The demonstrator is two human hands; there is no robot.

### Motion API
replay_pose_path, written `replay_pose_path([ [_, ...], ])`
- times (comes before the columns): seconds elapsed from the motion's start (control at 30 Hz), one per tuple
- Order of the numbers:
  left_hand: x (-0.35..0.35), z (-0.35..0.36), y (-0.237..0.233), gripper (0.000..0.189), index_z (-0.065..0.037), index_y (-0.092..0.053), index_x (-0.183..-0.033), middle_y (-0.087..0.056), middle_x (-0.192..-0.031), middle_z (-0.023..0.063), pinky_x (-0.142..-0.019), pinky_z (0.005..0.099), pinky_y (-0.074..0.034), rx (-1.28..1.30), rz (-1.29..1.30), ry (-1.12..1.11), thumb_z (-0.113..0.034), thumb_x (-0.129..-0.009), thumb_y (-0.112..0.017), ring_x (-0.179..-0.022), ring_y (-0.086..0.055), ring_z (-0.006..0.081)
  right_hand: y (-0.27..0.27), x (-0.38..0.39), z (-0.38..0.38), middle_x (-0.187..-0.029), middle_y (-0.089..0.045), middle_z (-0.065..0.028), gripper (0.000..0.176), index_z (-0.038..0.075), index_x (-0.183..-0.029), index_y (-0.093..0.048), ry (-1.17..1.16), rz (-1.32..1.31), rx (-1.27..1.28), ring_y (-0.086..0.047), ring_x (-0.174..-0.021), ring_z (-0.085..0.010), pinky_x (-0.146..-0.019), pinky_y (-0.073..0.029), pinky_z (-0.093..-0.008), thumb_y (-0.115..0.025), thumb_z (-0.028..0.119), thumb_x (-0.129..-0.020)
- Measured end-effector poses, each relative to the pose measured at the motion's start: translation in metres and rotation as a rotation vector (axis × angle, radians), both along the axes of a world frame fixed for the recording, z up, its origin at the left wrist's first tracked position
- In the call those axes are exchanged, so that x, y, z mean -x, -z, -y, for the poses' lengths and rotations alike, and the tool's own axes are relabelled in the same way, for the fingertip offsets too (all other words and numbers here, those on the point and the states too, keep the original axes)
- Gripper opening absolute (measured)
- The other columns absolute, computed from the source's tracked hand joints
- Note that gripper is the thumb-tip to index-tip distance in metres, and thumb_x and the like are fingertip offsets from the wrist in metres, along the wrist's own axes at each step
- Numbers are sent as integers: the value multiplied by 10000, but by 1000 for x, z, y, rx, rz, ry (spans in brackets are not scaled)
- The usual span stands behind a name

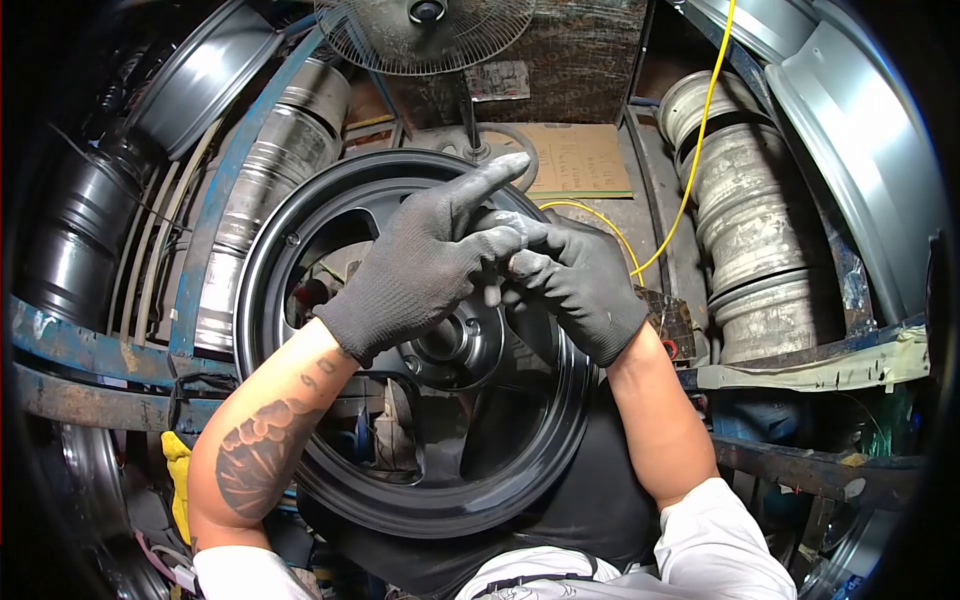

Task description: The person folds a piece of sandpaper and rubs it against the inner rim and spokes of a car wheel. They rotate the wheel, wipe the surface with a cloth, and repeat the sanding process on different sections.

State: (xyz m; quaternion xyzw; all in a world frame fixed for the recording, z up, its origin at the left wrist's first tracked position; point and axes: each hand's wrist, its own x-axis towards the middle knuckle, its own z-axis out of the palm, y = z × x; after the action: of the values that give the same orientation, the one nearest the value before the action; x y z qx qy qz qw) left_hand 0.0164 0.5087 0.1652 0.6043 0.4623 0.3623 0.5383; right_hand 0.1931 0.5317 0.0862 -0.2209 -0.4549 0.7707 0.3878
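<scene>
Both hands wear dark grey work gloves with whitened, dusty fingertips, and they meet above a black alloy wheel (520, 490). My left hand (425, 255) points its index finger up and to the right. Its thumb and other fingers are bent in against the other hand. My right hand (585, 285) has its fingers curled closed, touching the left fingers. Whatever lies between them is too small or hidden to make out. Beneath the hands, the wheel tilts with its spokes and centre hub facing me, its lower rim by my lap.
Stacked bare metal wheels (765, 220) stand on the right, more wheels (270, 160) on the left. Blue metal frames (235, 170) border both sides. A fan (425, 35) stands ahead, near flat cardboard (580, 160). A yellow cable (700, 150) hangs on the right.
</scene>
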Motion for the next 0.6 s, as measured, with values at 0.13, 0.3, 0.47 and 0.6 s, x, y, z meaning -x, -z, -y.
replay_pose_path([
  [0.13,-3,-5,11,601,-2,-380,-1487,-682,-996,64,-718,216,-531,-122,66,-18,-75,-948,-637,-794,-623,68,1,-2,0,-961,-700,-78,202,-31,-1095,-667,-22,-114,127,-646,-766,-103,-701,-536,-210,-641,121,-965],
  [0.3,6,-8,-7,610,34,-451,-1412,-658,-930,6,-798,216,-520,-82,-79,-44,-58,-874,-724,-860,-625,65,-1,-3,0,-936,-672,-49,210,-7,-1094,-656,34,-59,61,-631,-771,-118,-713,-528,-246,-655,154,-959],
  [0.47,10,-8,-7,516,2,-533,-1334,-643,-920,-21,-713,195,-497,-150,-39,3,-141,-879,-730,-824,-607,53,-8,7,10,-933,-661,-31,178,31,-1094,-657,44,-203,54,-615,-778,-107,-726,-503,-247,-604,167,-994],
  [0.6,16,-6,-9,493,41,-556,-1290,-671,-934,17,-742,221,-525,-135,19,87,-141,-870,-738,-817,-641,78,14,11,6,-983,-649,-25,164,41,-1106,-644,97,-325,73,-585,-832,-112,-742,-489,-260,-612,139,-979],
])
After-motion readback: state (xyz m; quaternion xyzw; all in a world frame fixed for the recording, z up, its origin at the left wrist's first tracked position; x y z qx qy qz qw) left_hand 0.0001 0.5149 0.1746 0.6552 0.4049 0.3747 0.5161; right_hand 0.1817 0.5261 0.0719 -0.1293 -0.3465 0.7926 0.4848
